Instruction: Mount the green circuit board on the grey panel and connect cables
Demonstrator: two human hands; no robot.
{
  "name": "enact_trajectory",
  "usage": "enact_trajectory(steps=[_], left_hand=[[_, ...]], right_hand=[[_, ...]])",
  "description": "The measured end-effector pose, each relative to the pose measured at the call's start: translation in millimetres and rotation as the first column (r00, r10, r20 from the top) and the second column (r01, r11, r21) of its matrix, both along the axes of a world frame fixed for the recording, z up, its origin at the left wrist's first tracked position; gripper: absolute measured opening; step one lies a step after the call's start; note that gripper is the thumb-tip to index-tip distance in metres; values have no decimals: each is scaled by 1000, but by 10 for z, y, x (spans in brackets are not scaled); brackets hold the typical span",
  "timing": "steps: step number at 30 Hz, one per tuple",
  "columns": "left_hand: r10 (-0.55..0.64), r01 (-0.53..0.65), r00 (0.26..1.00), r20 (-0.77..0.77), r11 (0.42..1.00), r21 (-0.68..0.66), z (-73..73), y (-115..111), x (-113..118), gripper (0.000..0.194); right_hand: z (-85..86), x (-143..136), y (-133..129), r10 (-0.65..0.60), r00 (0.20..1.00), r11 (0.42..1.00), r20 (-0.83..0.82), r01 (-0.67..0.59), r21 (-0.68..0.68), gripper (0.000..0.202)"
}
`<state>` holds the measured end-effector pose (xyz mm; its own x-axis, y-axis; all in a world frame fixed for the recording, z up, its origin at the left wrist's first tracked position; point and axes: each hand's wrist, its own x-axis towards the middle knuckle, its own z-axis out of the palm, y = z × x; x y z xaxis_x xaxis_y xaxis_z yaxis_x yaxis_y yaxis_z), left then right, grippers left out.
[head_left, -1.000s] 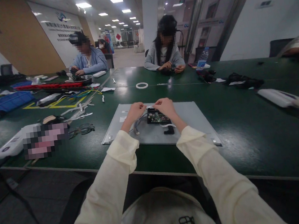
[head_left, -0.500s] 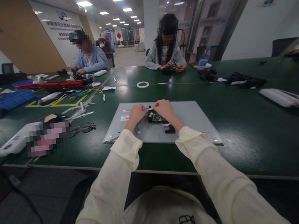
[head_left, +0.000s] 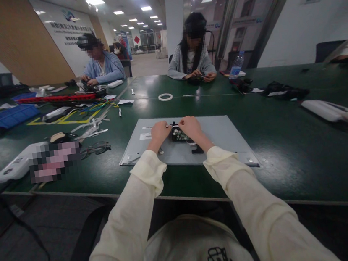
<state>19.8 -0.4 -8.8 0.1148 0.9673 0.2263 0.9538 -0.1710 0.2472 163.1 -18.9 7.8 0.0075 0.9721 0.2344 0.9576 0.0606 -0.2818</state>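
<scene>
A flat grey panel [head_left: 225, 134] lies on the green table in front of me. On its middle sits a small dark circuit board [head_left: 179, 135] with pale components. My left hand [head_left: 161, 133] is closed at the board's upper left, fingertips pinching one end of a thin white strip [head_left: 175, 125]. At the upper right of the board my right hand [head_left: 191, 127] is closed in a pinch on the strip's other end. Between them the strip spans the board's far edge. Near my right wrist a black piece [head_left: 197, 149] rests on the panel. Both hands' fingertips are partly hidden.
Eyeglasses [head_left: 97, 148], a white device [head_left: 17, 162] and loose white strips [head_left: 95, 127] lie left. A white tape ring [head_left: 165, 97] lies beyond the panel. Another white device [head_left: 333, 111] is at right. A blue tray [head_left: 10, 116] stands far left. Two people work opposite.
The view has shifted very slightly. Both hands stay over the circuit board, still pinching the white strip, with only tiny finger movement.
</scene>
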Motion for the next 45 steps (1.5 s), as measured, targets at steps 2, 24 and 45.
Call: enact_trajectory(steps=[2,24,45], left_hand=[[-1,1,1000,0,1000,-9,7,0,1,28],[66,-68,996,-56,997,-24,66,-49,-68,32],[70,-71,991,-114,997,-6,99,-102,-122,27]], right_hand=[[-4,1,0,2,1000,1000,5,-2,-7,24],[9,-14,-56,-83,996,996,15,83,17,19],[303,761,-273,17,908,984,-420,59,167,20]])
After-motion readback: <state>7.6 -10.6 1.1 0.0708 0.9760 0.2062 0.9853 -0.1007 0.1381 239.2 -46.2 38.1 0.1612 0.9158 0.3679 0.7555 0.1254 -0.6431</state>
